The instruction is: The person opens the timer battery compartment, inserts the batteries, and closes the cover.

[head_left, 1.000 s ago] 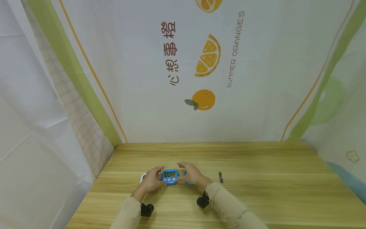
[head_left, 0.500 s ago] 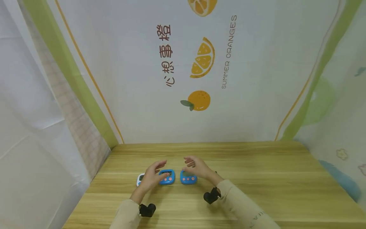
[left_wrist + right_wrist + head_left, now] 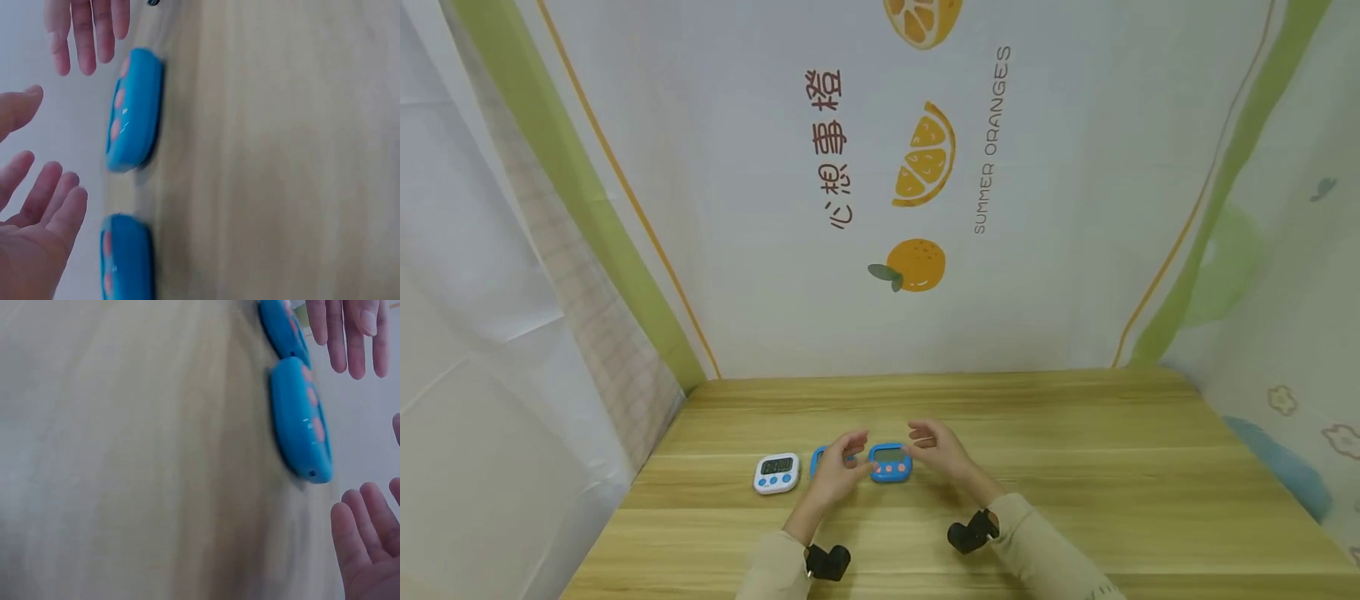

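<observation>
A blue digital timer (image 3: 891, 464) with pink buttons lies on the wooden table between the two hands; its screen looks blank. My left hand (image 3: 838, 472) hovers at its left side, fingers spread and relaxed, thumb near the timer's edge. On the other side is my right hand (image 3: 946, 452), fingers loosely bent, holding nothing. In the left wrist view both hands appear above and apart from the blue timer (image 3: 136, 109). A second blue timer (image 3: 817, 460) is partly covered by the left hand. The white timer (image 3: 777, 474) with blue buttons sits farther left.
All three timers lie in a row on the wooden table (image 3: 1075, 492). A printed white curtain (image 3: 760, 250) hangs behind the table's back edge. A small dark object (image 3: 153, 2) shows at the top of the left wrist view. Each wrist wears a black camera mount (image 3: 828, 563).
Both hands have moved right, from around the middle blue timer to around the right-hand one. The white timer is now uncovered. The small battery at the right has gone out of sight behind the right hand.
</observation>
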### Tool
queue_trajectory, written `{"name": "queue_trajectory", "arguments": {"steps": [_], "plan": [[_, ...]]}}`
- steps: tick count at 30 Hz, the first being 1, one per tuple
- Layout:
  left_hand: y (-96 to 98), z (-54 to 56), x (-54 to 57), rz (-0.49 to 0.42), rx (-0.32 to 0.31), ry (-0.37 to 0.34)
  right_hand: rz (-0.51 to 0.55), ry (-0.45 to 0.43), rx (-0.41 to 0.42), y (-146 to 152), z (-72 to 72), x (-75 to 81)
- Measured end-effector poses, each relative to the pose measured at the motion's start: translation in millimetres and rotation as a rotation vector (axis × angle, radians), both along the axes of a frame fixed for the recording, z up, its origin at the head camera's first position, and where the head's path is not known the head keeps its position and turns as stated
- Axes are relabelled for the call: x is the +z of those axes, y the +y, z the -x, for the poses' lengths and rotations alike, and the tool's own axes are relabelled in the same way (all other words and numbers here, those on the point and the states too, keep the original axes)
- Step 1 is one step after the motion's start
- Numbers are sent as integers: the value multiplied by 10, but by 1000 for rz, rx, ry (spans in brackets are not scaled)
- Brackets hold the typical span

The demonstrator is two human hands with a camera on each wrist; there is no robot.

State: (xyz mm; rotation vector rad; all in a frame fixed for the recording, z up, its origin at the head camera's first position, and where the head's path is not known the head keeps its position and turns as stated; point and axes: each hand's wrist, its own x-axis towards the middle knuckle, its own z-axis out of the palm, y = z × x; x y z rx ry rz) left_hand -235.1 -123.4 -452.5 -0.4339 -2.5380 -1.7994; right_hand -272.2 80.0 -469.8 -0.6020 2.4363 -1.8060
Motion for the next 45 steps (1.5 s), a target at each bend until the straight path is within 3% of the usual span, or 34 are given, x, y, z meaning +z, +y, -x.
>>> {"name": "queue_trajectory", "arguments": {"steps": [7, 22, 29, 38, 45], "plan": [[147, -10, -139, -33, 41, -21, -55, -78, -31, 14, -32, -181], [250, -35, -231, -58, 127, -84, -134, -120, 18, -14, -49, -229], [285, -26, -257, -46, 135, -59, -155, -101, 20, -17, -17, -254], [283, -55, -246, -78, 123, -91, -148, -99, 19, -8, -30, -238], [240, -47, -171, -82, 84, -107, -84, -135, 70, 39, -46, -105]]}}
